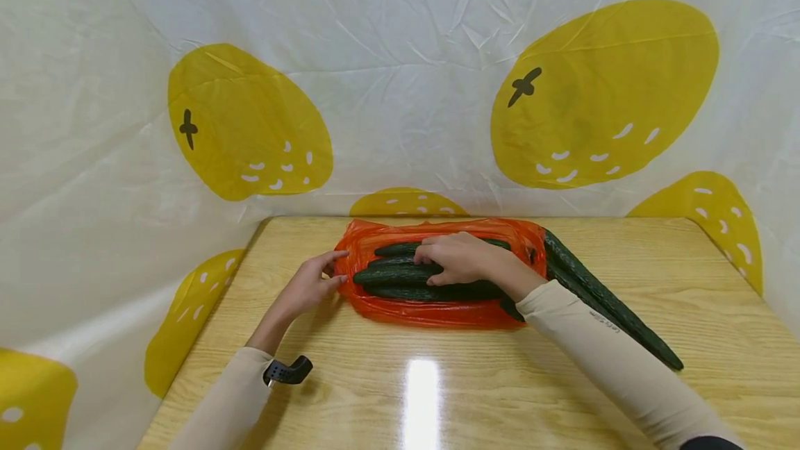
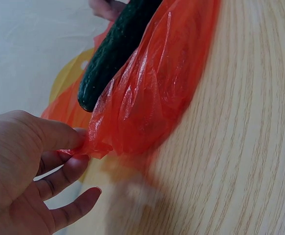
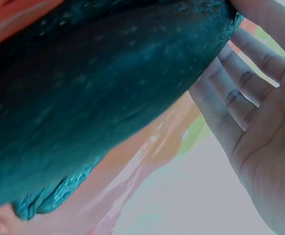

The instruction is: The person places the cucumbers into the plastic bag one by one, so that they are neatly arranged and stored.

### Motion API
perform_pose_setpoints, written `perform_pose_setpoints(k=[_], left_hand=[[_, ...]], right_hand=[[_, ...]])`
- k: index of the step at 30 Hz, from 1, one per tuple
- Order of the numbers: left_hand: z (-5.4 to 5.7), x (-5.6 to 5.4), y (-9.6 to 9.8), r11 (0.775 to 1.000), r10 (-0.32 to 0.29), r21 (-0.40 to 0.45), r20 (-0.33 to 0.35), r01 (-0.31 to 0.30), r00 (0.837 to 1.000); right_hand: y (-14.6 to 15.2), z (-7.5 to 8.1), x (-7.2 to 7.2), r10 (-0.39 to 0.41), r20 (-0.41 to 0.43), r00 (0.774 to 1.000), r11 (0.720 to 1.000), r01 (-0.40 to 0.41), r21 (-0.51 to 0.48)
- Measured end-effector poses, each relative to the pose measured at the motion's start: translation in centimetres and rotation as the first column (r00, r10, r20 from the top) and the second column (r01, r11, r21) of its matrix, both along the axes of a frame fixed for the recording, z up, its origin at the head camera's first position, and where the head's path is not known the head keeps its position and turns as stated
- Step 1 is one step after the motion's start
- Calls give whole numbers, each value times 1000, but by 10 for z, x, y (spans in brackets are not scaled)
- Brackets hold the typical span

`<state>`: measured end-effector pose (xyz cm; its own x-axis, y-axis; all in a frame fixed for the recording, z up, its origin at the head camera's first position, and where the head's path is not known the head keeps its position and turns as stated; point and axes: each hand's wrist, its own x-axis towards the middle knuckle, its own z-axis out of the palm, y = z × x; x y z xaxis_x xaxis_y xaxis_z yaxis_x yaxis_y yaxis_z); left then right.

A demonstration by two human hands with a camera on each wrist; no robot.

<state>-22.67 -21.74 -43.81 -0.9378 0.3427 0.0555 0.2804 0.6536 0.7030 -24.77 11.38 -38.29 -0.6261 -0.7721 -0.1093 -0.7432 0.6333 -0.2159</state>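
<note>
A thin red plastic bag [image 1: 375,307] lies spread across the table, with several dark green cucumbers side by side in its folds. At the bag's left end my left hand [image 1: 312,283] pinches the edge; in the left wrist view the thumb and index finger hold the film [image 2: 127,117], while the lower fingers stay loose. My right hand [image 1: 461,257] reaches over the cucumbers from the right, its thumb and fingers around one cucumber [image 1: 396,274]. In the right wrist view that cucumber [image 3: 108,83] fills much of the picture, and the palm faces its end.
Two long cucumbers [image 1: 612,297] slant across the wooden table [image 1: 350,380] at the bag's right, partly behind the right forearm. A white curtain [image 1: 400,117] with yellow fruit prints hangs close behind the table and along its left side.
</note>
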Motion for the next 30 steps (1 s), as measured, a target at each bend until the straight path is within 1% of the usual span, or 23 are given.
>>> perform_pose_setpoints(k=[7,15,19,22,25,30], left_hand=[[0,1,1,1000,0,1,-6,0,1000],[-1,1,0,1000,-3,11,11,3,1000],[-2,0,0,1000,2,15,14,-2,1000],[-2,0,0,1000,6,12,7,-6,1000],[-2,0,0,1000,3,9,1,-3,1000],[-1,2,0,1000,0,12,-2,0,1000]], right_hand=[[23,4,2,-8,15,1000,998,8,-57],[58,15,7,-16,45,999,993,22,-117],[77,19,12,-13,40,999,989,18,-147],[90,19,15,-19,18,1000,987,22,-159],[104,20,19,-48,28,998,985,52,-166],[126,23,25,-72,68,995,979,83,-188]])
